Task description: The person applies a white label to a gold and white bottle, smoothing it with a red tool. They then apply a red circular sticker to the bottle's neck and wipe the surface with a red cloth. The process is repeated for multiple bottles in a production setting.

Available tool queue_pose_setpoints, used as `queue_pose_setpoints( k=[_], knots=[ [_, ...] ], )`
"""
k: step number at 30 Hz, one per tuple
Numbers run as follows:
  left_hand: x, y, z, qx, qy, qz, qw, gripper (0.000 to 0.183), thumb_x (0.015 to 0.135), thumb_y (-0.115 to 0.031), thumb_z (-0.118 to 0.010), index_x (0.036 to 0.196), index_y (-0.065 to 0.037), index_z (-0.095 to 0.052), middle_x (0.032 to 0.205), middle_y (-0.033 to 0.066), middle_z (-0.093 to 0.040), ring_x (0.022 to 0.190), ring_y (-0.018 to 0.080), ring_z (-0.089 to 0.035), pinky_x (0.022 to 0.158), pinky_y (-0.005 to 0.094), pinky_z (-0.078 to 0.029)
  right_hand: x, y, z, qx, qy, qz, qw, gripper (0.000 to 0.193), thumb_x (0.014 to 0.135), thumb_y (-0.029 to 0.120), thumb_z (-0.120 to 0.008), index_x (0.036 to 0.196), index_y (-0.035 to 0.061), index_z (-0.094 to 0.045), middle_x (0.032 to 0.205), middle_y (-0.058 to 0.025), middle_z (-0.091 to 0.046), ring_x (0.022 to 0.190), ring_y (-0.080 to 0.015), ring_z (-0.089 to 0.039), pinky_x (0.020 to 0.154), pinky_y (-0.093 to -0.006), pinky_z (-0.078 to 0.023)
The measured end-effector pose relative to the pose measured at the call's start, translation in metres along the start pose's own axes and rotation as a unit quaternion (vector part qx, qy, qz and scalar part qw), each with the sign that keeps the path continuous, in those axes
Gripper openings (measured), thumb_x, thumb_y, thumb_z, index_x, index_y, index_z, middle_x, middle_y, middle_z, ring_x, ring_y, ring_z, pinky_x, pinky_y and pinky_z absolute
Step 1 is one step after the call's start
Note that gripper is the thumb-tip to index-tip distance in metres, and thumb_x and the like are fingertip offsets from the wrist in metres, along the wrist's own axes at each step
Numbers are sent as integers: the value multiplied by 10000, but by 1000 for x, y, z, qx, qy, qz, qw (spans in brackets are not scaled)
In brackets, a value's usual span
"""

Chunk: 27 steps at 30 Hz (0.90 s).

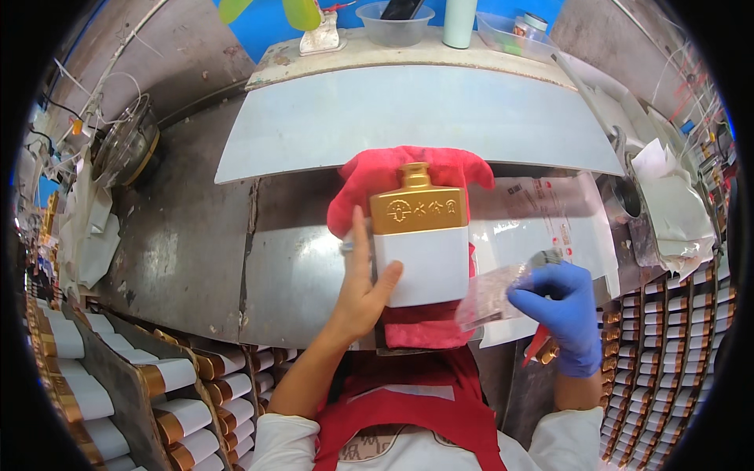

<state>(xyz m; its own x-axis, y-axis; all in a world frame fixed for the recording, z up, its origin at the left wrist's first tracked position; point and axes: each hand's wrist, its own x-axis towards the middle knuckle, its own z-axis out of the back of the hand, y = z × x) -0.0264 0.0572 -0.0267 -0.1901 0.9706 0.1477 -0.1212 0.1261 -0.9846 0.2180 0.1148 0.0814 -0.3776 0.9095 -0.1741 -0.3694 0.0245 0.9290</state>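
A flat-sided bottle (420,265), gold at neck and shoulder and white below, lies or leans on a red cloth (353,192) in front of me. My left hand (367,282), bare, grips its left edge, the thumb near the front face and a finger stretched along the side. My right hand (561,306), in a blue glove, is closed on a translucent plastic piece (491,297) with faint printing; its lower left end comes close to the bottle's lower right corner. A grey bit shows above the gloved fingers, and a red strip (536,344) hangs below them.
A pale board (416,118) spans the metal table's (181,259) far side. Plastic sheeting (534,212) lies right of the cloth. Racks of gold-and-white bottles (181,416) stand at both sides. Behind are a plastic bowl (393,30), a pale green cylinder (459,23) and a small fan (318,31).
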Motion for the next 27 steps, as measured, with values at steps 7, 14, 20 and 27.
queue_pose_setpoints(
  k=[7, 14, 20, 27],
  knots=[
    [-6, 4, -22, -147, -48, -56, 986, 716, 976, -398, -433, 1439, 44, -113, 1405, 157, -299, 1237, 230, -367, 1048, 355, -286, 31, -46, -66, 68, -56, 20, 996, 145, 779, 94, -727, 893, 7, -705, 765, -29, -651, 683, -68, -573, 622, -225, -473],
    [8, 0, -30, -117, -84, -35, 989, 725, 880, -152, -639, 1415, 13, -178, 1315, 161, -405, 1175, 232, -465, 970, 341, -398, 30, -49, -70, -12, -88, 55, 995, 152, 774, 123, -743, 886, 29, -702, 723, -29, -620, 643, -70, -557, 593, -216, -456],
    [14, 3, -23, -17, -80, -15, 997, 820, 840, -107, -678, 1427, 30, -122, 1288, 192, -431, 1138, 244, -507, 936, 338, -435, 36, -51, -68, 3, -96, 38, 995, 162, 767, 153, -758, 860, 37, -693, 718, -25, -624, 619, -64, -545, 570, -212, -443],
    [0, -1, -25, -47, -24, -17, 998, 955, 822, -88, -681, 1452, 41, 26, 1356, 213, -359, 1202, 263, -462, 993, 361, -389, 37, -46, -68, -39, -99, 49, 993, 145, 757, 136, -763, 824, 45, -672, 720, -21, -630, 615, -57, -541, 558, -210, -434]
  ],
)
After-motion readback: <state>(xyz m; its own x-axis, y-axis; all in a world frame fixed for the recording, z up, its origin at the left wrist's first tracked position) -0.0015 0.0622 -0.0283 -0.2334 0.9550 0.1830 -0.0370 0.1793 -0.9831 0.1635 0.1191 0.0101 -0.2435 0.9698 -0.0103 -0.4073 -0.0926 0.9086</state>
